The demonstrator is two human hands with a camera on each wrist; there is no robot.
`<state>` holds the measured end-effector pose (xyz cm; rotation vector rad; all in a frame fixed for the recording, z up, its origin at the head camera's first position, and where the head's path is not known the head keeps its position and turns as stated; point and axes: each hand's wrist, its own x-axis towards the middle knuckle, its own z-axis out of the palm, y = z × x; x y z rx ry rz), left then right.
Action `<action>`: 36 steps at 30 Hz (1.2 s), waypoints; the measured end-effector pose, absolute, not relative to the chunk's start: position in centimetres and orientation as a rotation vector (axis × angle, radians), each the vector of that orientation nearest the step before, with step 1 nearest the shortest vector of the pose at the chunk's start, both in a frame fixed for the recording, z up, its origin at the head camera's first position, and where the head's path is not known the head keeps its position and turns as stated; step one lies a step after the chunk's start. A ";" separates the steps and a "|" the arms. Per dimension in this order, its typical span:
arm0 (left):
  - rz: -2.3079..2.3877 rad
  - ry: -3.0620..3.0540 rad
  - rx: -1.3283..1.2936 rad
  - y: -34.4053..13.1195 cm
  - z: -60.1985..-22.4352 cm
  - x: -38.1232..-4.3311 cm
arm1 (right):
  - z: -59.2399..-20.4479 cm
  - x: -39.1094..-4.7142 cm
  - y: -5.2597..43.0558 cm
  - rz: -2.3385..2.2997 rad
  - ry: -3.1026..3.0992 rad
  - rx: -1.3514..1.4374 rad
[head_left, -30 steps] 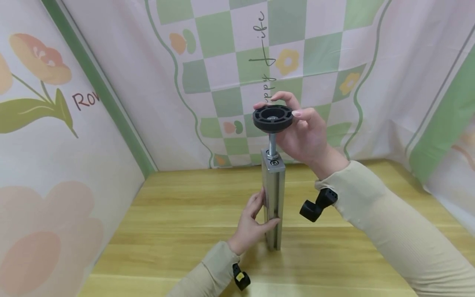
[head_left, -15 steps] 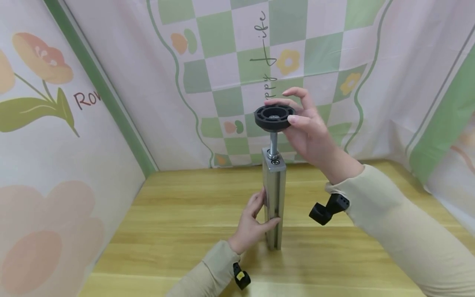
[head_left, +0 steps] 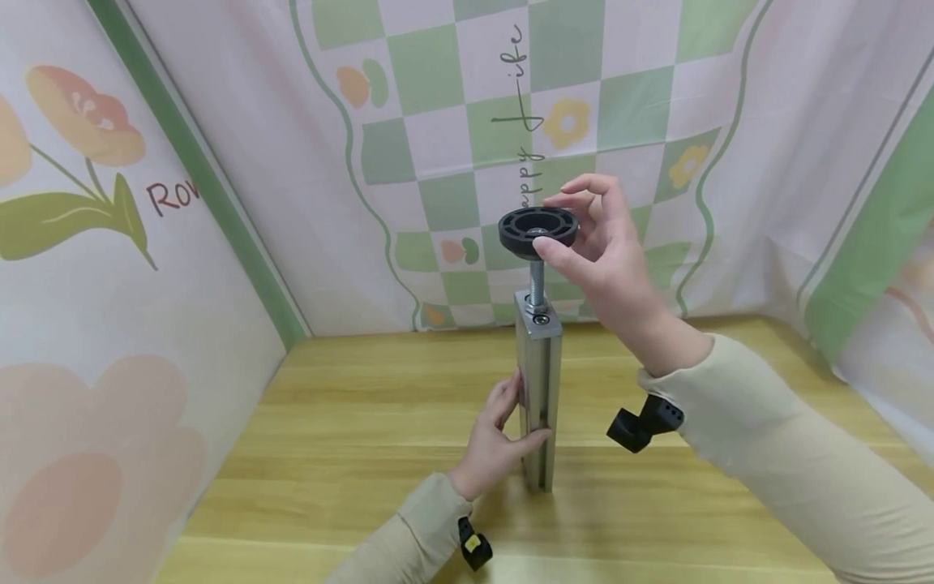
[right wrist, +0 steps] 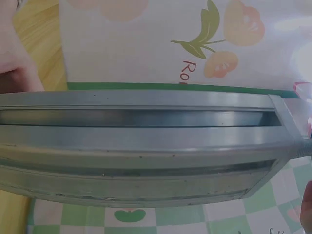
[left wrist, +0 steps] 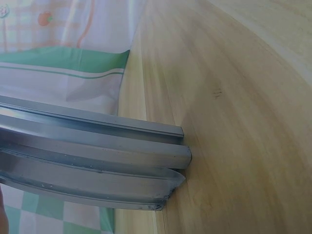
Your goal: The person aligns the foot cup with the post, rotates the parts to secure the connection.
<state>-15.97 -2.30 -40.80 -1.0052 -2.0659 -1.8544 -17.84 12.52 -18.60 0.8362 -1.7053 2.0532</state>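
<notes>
A silver aluminium profile (head_left: 536, 397) stands upright on the table, with a bolted end plate (head_left: 541, 323) on top. From the plate rises a threaded rod (head_left: 537, 280) with a nut at its base, carrying a round black levelling foot (head_left: 515, 238). Low on the profile my left hand (head_left: 490, 450) grips it, thumb on the near face and fingers on the left side. My right hand (head_left: 619, 268) holds the foot's rim, its thumb at the near edge and fingers behind. Slots of the profile (left wrist: 92, 158) show in the left wrist view, its lower end at the wood.
The wooden table (head_left: 328, 454) runs back to a hanging checked cloth (head_left: 423, 146). A flowered cloth (head_left: 66, 308) hangs along the left side and another cloth (head_left: 876, 268) along the right. Black wrist mounts (head_left: 633, 428) stick out from both sleeves.
The right hand's thumb has moved from the foot's right side round to its near edge, and its fingers have shifted right. The left hand and the profile stay in place.
</notes>
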 end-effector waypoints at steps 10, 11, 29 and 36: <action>-1.839 -2.070 -1.011 -2.3 -40.9 -16.0 | -18.6 -17.3 11.5 1.692 -1.756 0.652; -1.844 -2.069 -1.010 -2.3 -40.9 -16.0 | -18.7 -17.3 11.4 1.658 -1.754 0.644; -1.889 -2.103 -0.968 -2.3 -40.9 -15.8 | -18.4 -20.5 12.4 2.533 -1.403 1.054; -1.883 -2.117 -0.978 -2.4 -40.7 -15.8 | -18.2 -21.4 12.9 2.973 -1.153 1.480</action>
